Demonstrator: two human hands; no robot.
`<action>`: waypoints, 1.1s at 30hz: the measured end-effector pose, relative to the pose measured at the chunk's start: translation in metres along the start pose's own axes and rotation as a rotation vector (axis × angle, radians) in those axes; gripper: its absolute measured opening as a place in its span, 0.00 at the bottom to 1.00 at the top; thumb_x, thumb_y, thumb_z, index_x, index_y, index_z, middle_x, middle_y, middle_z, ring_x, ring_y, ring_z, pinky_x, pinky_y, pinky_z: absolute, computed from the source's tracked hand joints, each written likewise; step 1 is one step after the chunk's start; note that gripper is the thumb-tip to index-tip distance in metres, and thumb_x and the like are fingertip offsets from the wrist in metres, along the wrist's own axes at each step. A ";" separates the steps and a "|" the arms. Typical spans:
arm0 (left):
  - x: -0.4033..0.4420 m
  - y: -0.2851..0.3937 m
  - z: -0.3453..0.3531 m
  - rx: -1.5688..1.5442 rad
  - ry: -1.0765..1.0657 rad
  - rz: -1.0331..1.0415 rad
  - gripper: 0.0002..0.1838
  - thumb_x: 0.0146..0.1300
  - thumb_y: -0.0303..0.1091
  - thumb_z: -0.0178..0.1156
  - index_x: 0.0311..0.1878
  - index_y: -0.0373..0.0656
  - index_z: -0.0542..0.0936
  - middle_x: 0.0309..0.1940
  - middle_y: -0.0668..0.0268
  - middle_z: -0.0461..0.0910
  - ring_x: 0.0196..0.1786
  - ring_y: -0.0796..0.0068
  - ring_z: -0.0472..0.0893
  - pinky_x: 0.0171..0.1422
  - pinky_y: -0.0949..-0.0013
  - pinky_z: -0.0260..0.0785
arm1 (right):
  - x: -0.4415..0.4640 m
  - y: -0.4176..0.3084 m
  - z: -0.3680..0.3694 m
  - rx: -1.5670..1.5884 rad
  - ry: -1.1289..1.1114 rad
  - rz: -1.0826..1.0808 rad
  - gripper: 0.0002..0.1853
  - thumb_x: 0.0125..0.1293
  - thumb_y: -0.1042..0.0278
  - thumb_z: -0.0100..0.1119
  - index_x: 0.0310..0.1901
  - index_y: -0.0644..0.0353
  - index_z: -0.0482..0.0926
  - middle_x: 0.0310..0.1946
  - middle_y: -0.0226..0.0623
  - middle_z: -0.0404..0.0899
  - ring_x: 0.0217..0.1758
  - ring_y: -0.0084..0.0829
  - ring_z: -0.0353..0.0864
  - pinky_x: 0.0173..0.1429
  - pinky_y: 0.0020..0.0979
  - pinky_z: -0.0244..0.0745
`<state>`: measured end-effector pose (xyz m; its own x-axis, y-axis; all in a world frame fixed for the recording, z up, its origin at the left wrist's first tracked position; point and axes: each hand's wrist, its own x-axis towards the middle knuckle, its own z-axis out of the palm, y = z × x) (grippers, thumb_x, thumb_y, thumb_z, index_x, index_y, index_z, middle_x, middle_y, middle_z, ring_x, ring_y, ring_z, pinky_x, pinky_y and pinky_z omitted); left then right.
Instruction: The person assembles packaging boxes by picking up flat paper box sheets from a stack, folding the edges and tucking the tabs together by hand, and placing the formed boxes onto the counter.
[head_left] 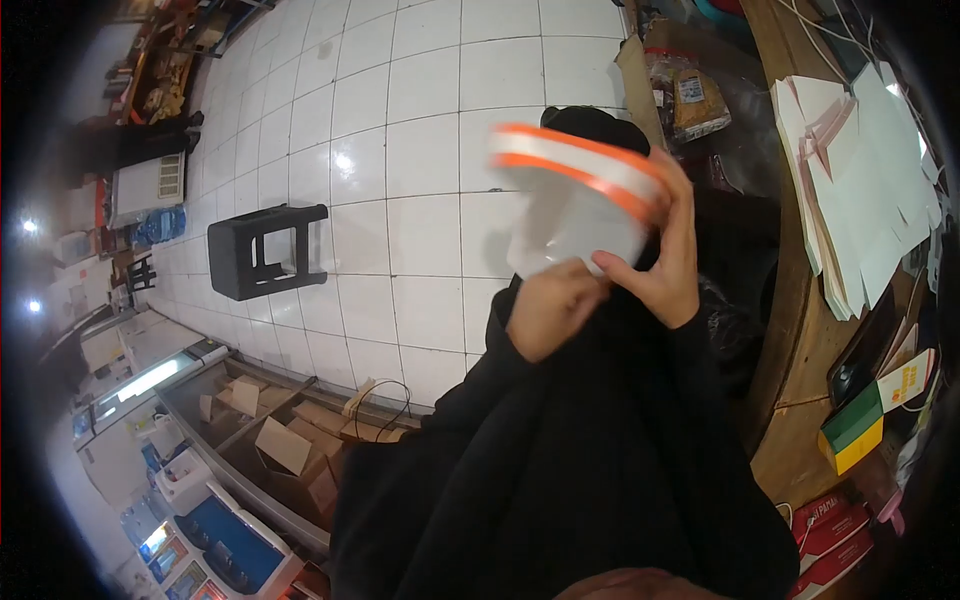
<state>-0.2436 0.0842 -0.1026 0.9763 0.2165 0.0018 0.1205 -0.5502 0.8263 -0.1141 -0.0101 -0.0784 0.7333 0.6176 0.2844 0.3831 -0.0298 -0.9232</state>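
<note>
A whitish, partly see-through container (583,235) with a band of orange and white stripes is held up in front of my body, somewhat blurred by motion. My right hand (668,240) wraps round its right side, the thumb on the near edge and the fingers up by the striped band. Against the near lower edge, my left hand (556,312) is closed in a fist-like pinch, its fingertips hidden. What exactly the container is I cannot make out. Behind it shows a dark rounded shape, and black clothing covers my arms and lap.
A black plastic stool (268,252) stands on the white tiled floor (420,120). To the right, a wooden desk (790,350) carries a stack of paper sheets (855,190). Red boxes (835,540) sit at lower right, and open cardboard boxes (300,455) at lower left.
</note>
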 end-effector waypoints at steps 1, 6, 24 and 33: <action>-0.001 0.013 -0.002 -0.053 -0.058 0.015 0.14 0.52 0.30 0.60 0.43 0.41 0.77 0.27 0.62 0.74 0.32 0.63 0.75 0.37 0.67 0.68 | 0.006 -0.004 0.000 0.002 -0.005 -0.001 0.31 0.49 0.71 0.59 0.57 0.60 0.62 0.57 0.50 0.60 0.59 0.42 0.63 0.58 0.38 0.62; -0.004 0.037 -0.042 -0.060 0.364 0.049 0.25 0.56 0.41 0.56 0.56 0.41 0.68 0.42 0.60 0.73 0.43 0.64 0.74 0.43 0.68 0.68 | 0.034 -0.005 -0.026 0.009 -0.080 0.012 0.33 0.52 0.81 0.44 0.63 0.66 0.51 0.60 0.47 0.58 0.63 0.31 0.59 0.66 0.31 0.52; 0.062 0.023 -0.022 -0.512 0.623 -0.207 0.15 0.60 0.37 0.57 0.25 0.38 0.67 0.10 0.72 0.63 0.16 0.84 0.57 0.20 0.77 0.52 | 0.028 -0.020 -0.004 -0.215 0.018 0.107 0.11 0.58 0.66 0.57 0.29 0.63 0.67 0.12 0.44 0.68 0.15 0.37 0.74 0.20 0.29 0.62; 0.069 0.028 -0.037 -0.548 0.799 0.003 0.16 0.64 0.40 0.52 0.45 0.37 0.65 0.28 0.60 0.74 0.26 0.77 0.74 0.29 0.78 0.65 | 0.008 -0.014 -0.004 -0.033 -0.062 0.239 0.13 0.61 0.67 0.54 0.43 0.66 0.73 0.25 0.47 0.78 0.26 0.31 0.79 0.32 0.28 0.69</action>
<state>-0.1793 0.1139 -0.0581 0.5416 0.8115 0.2192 -0.1796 -0.1430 0.9733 -0.1115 -0.0081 -0.0625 0.7698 0.6370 0.0412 0.2214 -0.2060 -0.9532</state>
